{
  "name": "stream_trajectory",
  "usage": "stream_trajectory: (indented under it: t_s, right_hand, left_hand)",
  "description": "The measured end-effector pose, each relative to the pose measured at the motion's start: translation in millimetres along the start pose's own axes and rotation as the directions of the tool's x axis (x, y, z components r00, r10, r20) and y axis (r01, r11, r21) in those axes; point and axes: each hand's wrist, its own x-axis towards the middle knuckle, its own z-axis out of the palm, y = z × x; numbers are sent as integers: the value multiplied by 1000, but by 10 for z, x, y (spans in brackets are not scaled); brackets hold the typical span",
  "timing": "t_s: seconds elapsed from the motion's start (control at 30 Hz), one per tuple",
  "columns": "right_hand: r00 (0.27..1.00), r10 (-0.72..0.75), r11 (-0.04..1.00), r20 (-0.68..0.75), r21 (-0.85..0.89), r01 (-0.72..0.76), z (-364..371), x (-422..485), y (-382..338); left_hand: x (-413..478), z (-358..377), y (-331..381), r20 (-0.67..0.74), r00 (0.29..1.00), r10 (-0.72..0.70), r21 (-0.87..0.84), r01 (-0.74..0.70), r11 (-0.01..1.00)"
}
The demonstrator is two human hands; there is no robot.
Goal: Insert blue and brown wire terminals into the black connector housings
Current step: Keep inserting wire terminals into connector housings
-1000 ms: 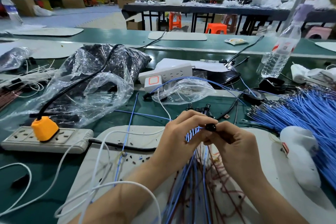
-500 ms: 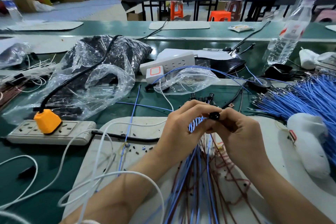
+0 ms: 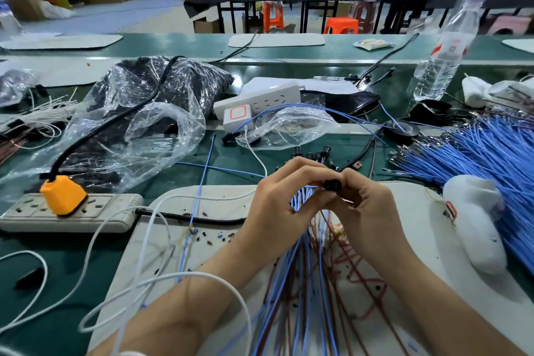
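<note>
Mostly green table (image 3: 72, 292), smooth and matte. A bare strip lies front left, crossed by a thin white cable (image 3: 92, 243). A white mat (image 3: 219, 199) with rounded corners lies on the table under both arms. Its left part is open, specked with small dark bits.

A large clear crinkled plastic bag (image 3: 138, 130) sits back left, holding a heap of small dark parts, mouth sagging open toward the front. A dense sheaf of blue wires (image 3: 476, 153) lies at the right edge, metal terminals pointing left. A soft white bundle (image 3: 476, 225) rests against it. A beige power strip (image 3: 86, 211) carries an orange plug (image 3: 63, 193), with a white power strip (image 3: 260, 95) farther back. A small clear bag (image 3: 289, 130) mid-table holds a few tiny metal pieces. A clear ribbed water bottle (image 3: 442, 61) stands back right.

Blue and brown wires (image 3: 303, 283) fan out on the mat between the forearms. The left hand (image 3: 283, 205) has its fingers curled round their top ends. The right hand (image 3: 367, 211) pinches a small round black connector housing (image 3: 332, 184), held above the mat where both hands meet. Loose black housings (image 3: 318, 153) lie just behind the hands.
</note>
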Motion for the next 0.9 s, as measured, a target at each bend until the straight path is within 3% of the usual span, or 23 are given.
stream_trajectory:
  t_s: [0.3, 0.5, 0.63, 0.77, 0.83, 0.9]
  right_hand:
    - [1000, -9, 997, -8, -82, 9, 54, -3, 21]
    - [996, 73, 986, -41, -149, -78, -16, -7, -21]
    - [992, 46, 968, -117, -239, -73, -79, 238, -149]
    - [999, 35, 936, -9, -349, -35, 126, 867, -214]
    - [984, 134, 840, 121, -541, -47, 276, 1202, -107]
    - [933, 291, 649, 212, -760, -29, 432, 1447, 103]
  left_hand:
    - [-34, 34, -10, -21, 999, 50, 42, -49, 998]
    - [-37, 66, -76, -94, 983, -158, -31, 156, 987]
    - [-19, 44, -140, -141, 953, -268, -136, 250, 959]
    - [-11, 18, -204, -174, 927, -333, -188, 300, 935]
    - [-25, 15, -219, -170, 923, -346, -192, 313, 930]
    - [-37, 4, -214, -170, 917, -360, -223, 320, 921]
